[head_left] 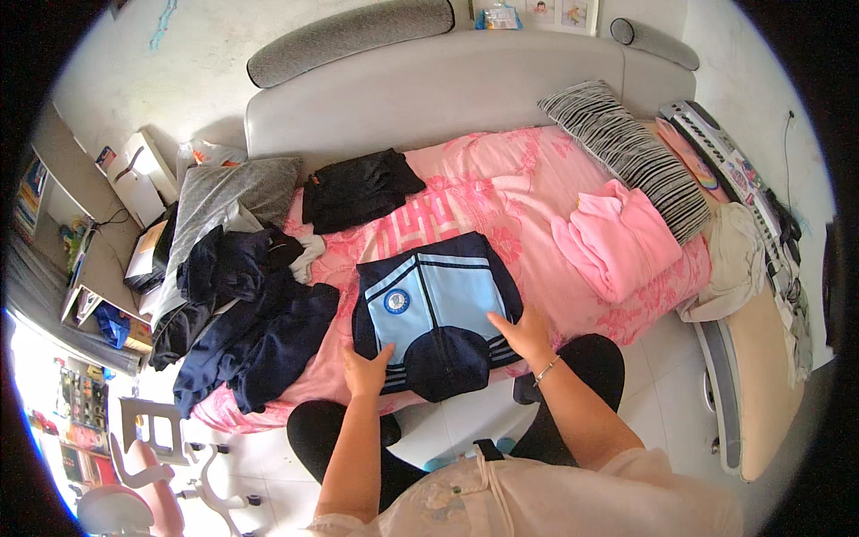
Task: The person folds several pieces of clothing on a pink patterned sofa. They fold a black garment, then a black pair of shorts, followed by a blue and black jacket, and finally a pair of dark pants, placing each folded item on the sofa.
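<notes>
A folded zip-up jacket (461,286), light blue and navy with a round badge, lies front up on the pink bed near its front edge. Its navy hood or collar part (447,362) hangs toward me. My left hand (365,370) grips the jacket's lower left side, thumb on top and the other fingers along the edge. On the opposite side my right hand (528,336), with a bracelet at the wrist, holds the lower right edge the same way. Some fingertips of both hands are hidden by the cloth.
Left of the jacket lies a heap of dark clothes (259,313) by a grey pillow (268,179). Behind it is a folded black garment (358,190). A pink folded garment (617,242) and a striped pillow (626,148) lie to the right. A white chair (210,483) stands lower left.
</notes>
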A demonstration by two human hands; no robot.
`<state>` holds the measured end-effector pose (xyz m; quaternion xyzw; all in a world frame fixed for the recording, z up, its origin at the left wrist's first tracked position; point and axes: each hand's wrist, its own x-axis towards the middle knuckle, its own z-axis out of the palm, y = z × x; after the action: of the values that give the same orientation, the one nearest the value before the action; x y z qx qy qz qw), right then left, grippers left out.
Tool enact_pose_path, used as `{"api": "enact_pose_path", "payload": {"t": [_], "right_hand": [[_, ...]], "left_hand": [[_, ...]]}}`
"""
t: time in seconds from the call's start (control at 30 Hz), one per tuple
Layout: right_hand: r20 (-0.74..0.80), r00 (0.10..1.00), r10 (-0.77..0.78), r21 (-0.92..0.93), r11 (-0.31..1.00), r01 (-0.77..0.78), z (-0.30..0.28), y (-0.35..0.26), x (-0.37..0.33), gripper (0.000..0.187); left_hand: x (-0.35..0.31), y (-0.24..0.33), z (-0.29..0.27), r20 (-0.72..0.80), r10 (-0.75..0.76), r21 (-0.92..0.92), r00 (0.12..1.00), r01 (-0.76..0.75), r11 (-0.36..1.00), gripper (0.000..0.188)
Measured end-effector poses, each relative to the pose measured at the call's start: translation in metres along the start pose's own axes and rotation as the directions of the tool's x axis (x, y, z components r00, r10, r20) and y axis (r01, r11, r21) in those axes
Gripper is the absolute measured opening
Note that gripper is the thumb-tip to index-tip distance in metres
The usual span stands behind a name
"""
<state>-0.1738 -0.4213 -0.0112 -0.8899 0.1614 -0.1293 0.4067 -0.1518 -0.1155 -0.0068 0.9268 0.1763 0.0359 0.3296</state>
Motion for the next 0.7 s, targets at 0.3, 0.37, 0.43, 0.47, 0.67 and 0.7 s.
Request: {"api": "enact_pose_path", "payload": {"t": [0.3, 0.37, 0.43, 0.47, 0.67, 0.7], "right_hand": [[0.304, 0.951, 0.047, 0.362, 0.918, -0.161, 0.018, -0.016, 0.007, 0.059], [0.387, 0.893, 0.232, 0.23, 0.913, -0.337, 0.008, -0.035, 0.004, 0.057], [0.141, 0.977, 0.158, 0.356, 0.913, -0.199, 0.022, 0.015, 0.004, 0.054], [0.269, 0.938, 0.22, 0.282, 0.913, -0.295, 0.018, -0.001, 0.003, 0.053], [0.385, 0.899, 0.207, 0.382, 0.852, -0.359, -0.008, -0.036, 0.008, 0.045], [0.422, 0.883, 0.203, 0.394, 0.837, -0.381, -0.012, -0.034, 0.011, 0.045]], "left_hand": [[0.015, -0.03, 0.021, 0.324, -0.04, -0.423, 0.945, 0.183, 0.888, 0.078], [0.017, -0.029, 0.017, 0.385, -0.113, -0.41, 0.916, 0.28, 0.868, 0.073], [-0.006, 0.018, 0.008, 0.447, -0.211, -0.434, 0.869, 0.417, 0.798, 0.065], [-0.01, 0.027, -0.002, 0.452, -0.279, -0.439, 0.847, 0.484, 0.757, 0.062], [-0.003, 0.014, -0.002, 0.494, -0.062, -0.742, 0.867, 0.458, 0.489, 0.028], [-0.009, 0.026, -0.009, 0.522, -0.08, -0.756, 0.849, 0.504, 0.417, 0.027]]}}
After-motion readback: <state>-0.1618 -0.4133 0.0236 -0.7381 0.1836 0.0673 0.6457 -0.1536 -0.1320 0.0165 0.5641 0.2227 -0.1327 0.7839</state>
